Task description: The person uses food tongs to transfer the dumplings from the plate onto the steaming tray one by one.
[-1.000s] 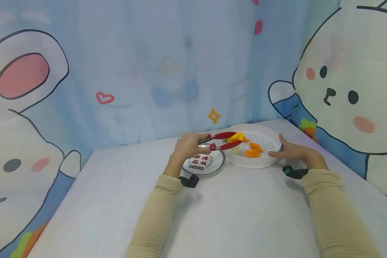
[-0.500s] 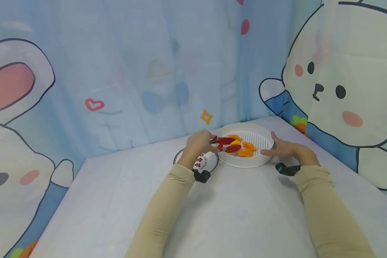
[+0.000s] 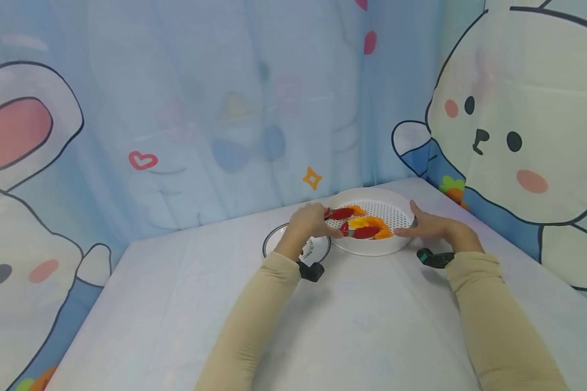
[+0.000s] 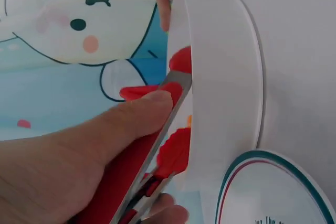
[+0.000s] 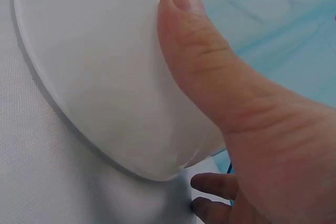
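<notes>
My left hand (image 3: 309, 221) grips a pair of tongs with red tips (image 3: 342, 213) over the left side of a white round basket (image 3: 372, 248) with a perforated floor. The tongs are spread apart, their tips down inside the basket wall, as the left wrist view also shows with the red tongs (image 4: 173, 153). Yellow and orange pieces (image 3: 382, 230) lie on the perforated floor, partly covered by the tongs. My right hand (image 3: 435, 225) holds the basket's right side. In the right wrist view the thumb (image 5: 197, 51) lies along the white wall, with fingers round the side.
Left of the basket, partly under my left hand, lies a white plate (image 3: 318, 251) with a dark rim and red lettering. The white tabletop (image 3: 372, 326) meets a blue printed curtain (image 3: 225, 108) just behind the basket. Wrist cameras (image 3: 435, 258) stick out below both hands.
My left hand has moved right and the tongs have come down into the basket. They have spread and let go of the yellow piece. The right hand stays at the basket; the head view has shifted.
</notes>
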The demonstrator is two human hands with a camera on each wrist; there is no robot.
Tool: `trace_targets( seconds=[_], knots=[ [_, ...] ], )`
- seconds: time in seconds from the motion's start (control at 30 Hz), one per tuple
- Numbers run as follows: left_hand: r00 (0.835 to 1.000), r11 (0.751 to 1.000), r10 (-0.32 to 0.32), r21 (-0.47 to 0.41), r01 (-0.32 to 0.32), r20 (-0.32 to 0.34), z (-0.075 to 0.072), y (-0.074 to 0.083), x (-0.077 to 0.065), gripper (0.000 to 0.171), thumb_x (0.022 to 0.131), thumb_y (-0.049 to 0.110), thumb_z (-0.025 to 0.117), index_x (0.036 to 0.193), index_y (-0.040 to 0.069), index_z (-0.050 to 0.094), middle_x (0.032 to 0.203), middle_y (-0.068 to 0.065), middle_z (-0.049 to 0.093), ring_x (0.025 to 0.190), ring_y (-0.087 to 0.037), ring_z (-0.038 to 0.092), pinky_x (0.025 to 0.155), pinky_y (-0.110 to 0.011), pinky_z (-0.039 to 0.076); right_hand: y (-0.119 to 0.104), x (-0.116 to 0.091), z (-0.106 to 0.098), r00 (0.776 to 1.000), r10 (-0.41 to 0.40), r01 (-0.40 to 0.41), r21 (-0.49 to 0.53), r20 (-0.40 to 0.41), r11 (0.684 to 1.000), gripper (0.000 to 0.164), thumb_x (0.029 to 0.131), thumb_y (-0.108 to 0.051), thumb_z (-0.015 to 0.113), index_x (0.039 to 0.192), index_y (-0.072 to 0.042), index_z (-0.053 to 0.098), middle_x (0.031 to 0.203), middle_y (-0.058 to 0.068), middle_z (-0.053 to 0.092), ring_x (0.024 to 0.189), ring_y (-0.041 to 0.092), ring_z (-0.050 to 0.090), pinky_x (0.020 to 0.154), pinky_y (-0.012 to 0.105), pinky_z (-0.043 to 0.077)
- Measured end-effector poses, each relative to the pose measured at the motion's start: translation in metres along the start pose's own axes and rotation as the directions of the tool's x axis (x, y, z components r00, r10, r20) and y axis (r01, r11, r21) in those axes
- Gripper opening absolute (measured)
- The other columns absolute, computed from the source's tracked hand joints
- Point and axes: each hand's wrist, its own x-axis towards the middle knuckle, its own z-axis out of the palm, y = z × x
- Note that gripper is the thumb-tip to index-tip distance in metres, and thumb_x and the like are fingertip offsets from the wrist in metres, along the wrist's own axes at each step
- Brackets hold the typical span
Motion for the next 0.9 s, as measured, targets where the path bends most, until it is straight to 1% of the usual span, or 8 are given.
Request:
trace_targets(
  seconds=[0.07,0.13,0.23,0.3,0.47,0.63,0.73,0.9],
  knots=[
    [1.0,1.0,0.001,-0.016,-0.002,-0.024,0.001,-0.007,-0.005,0.073,0.068,0.06,0.076,0.125,0.017,0.058,0.114,0.003,0.064,0.095,-0.017,0.057,0.077,-0.032,0.051,0.0,0.001,0.003,1.0,0.004,-0.004,0.0,0.005,1.0,0.127,0.079,-0.071,0.056,0.14,-0.006,-0.035,0.148,0.036,-0.015,0.134,0.057,-0.002,0.102,0.074,0.007],
    [0.996,0.999,0.011,-0.041,-0.015,-0.086,0.0,-0.016,-0.013,0.08,0.069,0.061,0.075,0.133,0.018,0.053,0.122,0.002,0.063,0.103,-0.018,0.059,0.082,-0.035,0.052,0.0,0.002,0.006,1.0,-0.001,0.001,-0.003,0.003,1.0,0.127,0.079,-0.072,0.055,0.141,-0.006,-0.034,0.148,0.036,-0.015,0.134,0.058,-0.002,0.102,0.074,0.006],
    [0.981,0.994,0.0,-0.105,-0.021,-0.195,-0.001,-0.034,-0.028,0.089,0.071,0.061,0.073,0.143,0.017,0.043,0.127,-0.002,0.062,0.105,-0.022,0.062,0.082,-0.039,0.053,-0.002,0.001,0.007,1.0,-0.009,0.009,-0.013,-0.008,1.0,0.127,0.078,-0.073,0.054,0.141,-0.005,-0.033,0.148,0.037,-0.014,0.134,0.058,0.0,0.102,0.073,0.007],
    [0.971,0.992,-0.023,-0.128,-0.008,-0.239,0.001,-0.049,-0.039,0.092,0.074,0.061,0.071,0.146,0.015,0.038,0.128,-0.006,0.061,0.102,-0.025,0.064,0.079,-0.041,0.053,-0.002,0.0,0.006,1.0,-0.013,0.013,-0.022,-0.016,1.0,0.127,0.079,-0.073,0.054,0.141,-0.005,-0.033,0.148,0.038,-0.014,0.133,0.059,0.001,0.102,0.074,0.007],
    [0.971,0.992,-0.124,-0.023,0.122,-0.204,0.021,-0.082,-0.061,0.094,0.081,0.059,0.065,0.147,0.003,0.03,0.137,-0.013,0.053,0.1,-0.031,0.065,0.08,-0.042,0.054,0.001,-0.002,0.001,1.0,-0.013,0.012,-0.044,-0.022,0.999,0.125,0.08,-0.071,0.053,0.14,-0.004,-0.034,0.147,0.039,-0.013,0.131,0.06,0.003,0.101,0.075,0.009],
    [0.963,0.976,-0.216,0.0,0.219,-0.162,0.039,-0.097,-0.068,0.092,0.08,0.058,0.066,0.143,-0.002,0.034,0.132,-0.017,0.054,0.101,-0.034,0.064,0.081,-0.043,0.054,0.004,0.005,0.003,1.0,-0.009,0.009,-0.029,-0.002,1.0,0.127,0.079,-0.072,0.053,0.139,-0.006,-0.036,0.146,0.038,-0.016,0.132,0.06,0.001,0.1,0.075,0.009],
    [0.959,0.972,-0.231,0.003,0.235,-0.164,0.044,-0.1,-0.068,0.091,0.077,0.058,0.07,0.136,-0.004,0.042,0.122,-0.016,0.057,0.1,-0.031,0.062,0.079,-0.043,0.054,0.004,0.009,0.006,1.0,-0.008,0.008,-0.005,0.014,1.0,0.127,0.079,-0.072,0.054,0.138,-0.008,-0.038,0.146,0.037,-0.019,0.133,0.06,-0.002,0.1,0.075,0.008],
    [0.955,0.976,-0.207,0.018,0.215,-0.211,0.046,-0.101,-0.064,0.088,0.07,0.063,0.073,0.123,-0.004,0.054,0.109,-0.014,0.054,0.097,-0.025,0.053,0.073,-0.037,0.053,0.003,0.008,0.002,1.0,-0.015,0.016,-0.016,0.01,1.0,0.125,0.081,-0.07,0.054,0.138,-0.007,-0.038,0.146,0.038,-0.019,0.132,0.061,-0.002,0.098,0.076,0.009]
  ],
)
